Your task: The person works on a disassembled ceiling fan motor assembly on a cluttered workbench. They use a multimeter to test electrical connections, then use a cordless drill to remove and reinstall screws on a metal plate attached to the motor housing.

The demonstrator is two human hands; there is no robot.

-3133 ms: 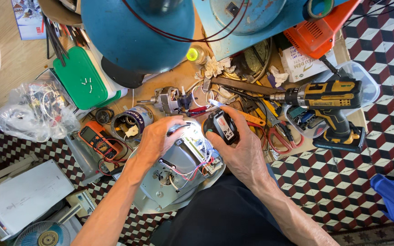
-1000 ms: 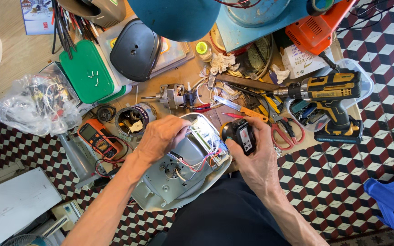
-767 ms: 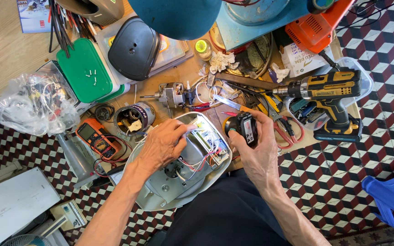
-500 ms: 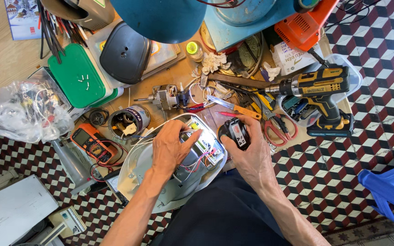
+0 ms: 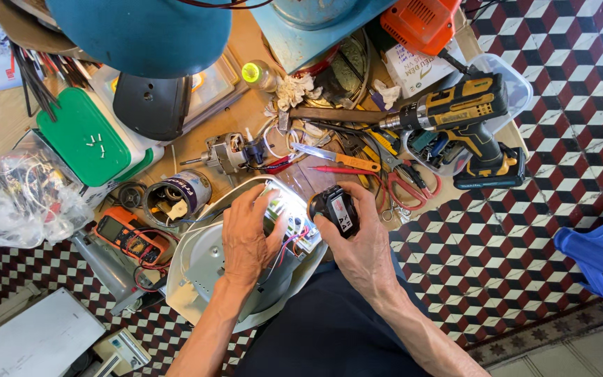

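Both hands work over a pale oval appliance base (image 5: 204, 269) lying on the person's lap at the table edge. Left hand (image 5: 248, 234) rests spread on its wiring, partly hiding it; right hand (image 5: 357, 241) grips a small black flashlight (image 5: 336, 211) shining onto the wires. Beyond lie a yellow-black drill (image 5: 465, 115), an orange multimeter (image 5: 127, 237) and a green lid (image 5: 85, 143).

Yellow cordless drill (image 5: 467, 119), red-handled scissors (image 5: 405, 187), orange multimeter (image 5: 129, 237) — green lid (image 5: 85, 143), blue stool (image 5: 598, 255).
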